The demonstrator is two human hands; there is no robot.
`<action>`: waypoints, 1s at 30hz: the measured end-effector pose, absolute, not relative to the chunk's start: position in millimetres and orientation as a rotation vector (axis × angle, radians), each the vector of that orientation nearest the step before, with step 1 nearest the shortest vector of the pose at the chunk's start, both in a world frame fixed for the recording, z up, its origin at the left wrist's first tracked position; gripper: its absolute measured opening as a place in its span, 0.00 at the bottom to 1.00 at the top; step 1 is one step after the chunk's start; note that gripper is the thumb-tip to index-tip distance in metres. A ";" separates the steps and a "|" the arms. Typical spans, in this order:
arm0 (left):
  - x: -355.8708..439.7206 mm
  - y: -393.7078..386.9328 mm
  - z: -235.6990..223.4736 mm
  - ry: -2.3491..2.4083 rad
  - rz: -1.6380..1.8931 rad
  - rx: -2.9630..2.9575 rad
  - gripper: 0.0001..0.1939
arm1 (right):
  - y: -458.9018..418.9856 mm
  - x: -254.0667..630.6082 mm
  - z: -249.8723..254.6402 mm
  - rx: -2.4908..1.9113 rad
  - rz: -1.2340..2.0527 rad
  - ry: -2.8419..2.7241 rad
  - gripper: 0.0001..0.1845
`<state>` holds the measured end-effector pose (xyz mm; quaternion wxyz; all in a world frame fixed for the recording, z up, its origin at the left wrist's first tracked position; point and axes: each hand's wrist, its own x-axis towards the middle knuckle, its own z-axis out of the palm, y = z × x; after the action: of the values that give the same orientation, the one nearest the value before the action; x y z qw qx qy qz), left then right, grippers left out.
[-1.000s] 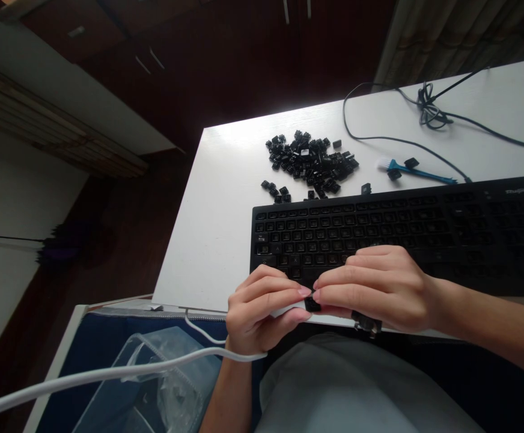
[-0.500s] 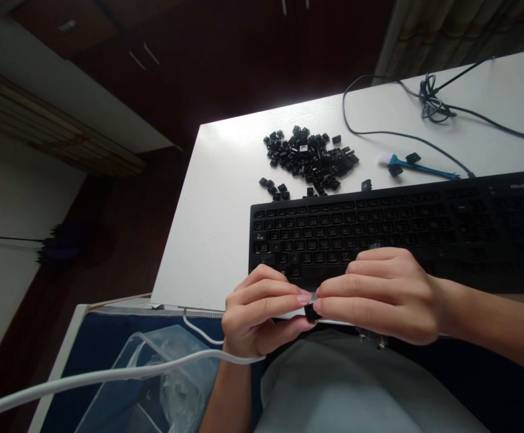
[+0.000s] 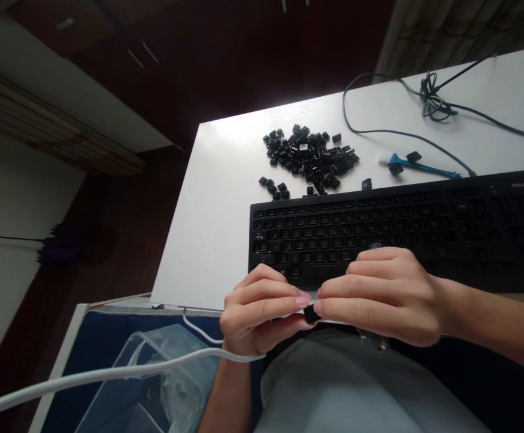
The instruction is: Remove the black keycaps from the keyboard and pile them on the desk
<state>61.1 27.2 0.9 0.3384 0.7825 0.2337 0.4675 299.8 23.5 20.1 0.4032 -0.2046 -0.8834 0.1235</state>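
A small black keycap [image 3: 310, 313] is pinched between the thumb and fingers of my left hand [image 3: 262, 313], just off the near edge of the keyboard. My right hand [image 3: 383, 294] has its fingertips pressed on the same keycap from the right, fingers closed together. Small shiny ends of something I cannot make out show above and below my right hand. Behind both hands lies the black keyboard [image 3: 316, 231]; many of its key positions are bare, and a few keycaps sit at its left end.
A pile of loose black keycaps [image 3: 309, 153] lies beyond the keyboard on the white table [image 3: 212, 198]. Right of it are a blue brush [image 3: 424, 167] and a coiled black cable [image 3: 435, 102]. A white cable [image 3: 122, 371] crosses a clear plastic bag [image 3: 163, 361] at lower left.
Both hands stay almost in place. The keycap has shifted and turned very slightly between the fingertips.
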 end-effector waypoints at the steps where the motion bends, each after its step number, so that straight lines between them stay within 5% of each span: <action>1: 61.0 27.3 0.7 0.606 1.218 2.039 0.11 | 23.6 299.7 20.2 -0.518 0.312 -2.231 0.13; 30: 57.7 29.8 2.6 0.601 1.187 1.979 0.10 | 21.6 296.9 19.8 -0.518 0.234 -2.213 0.08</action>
<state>57.7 29.8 2.6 0.3696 0.7711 0.2340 0.4626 296.9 21.6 19.8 0.4153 -0.2062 -0.8811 0.0931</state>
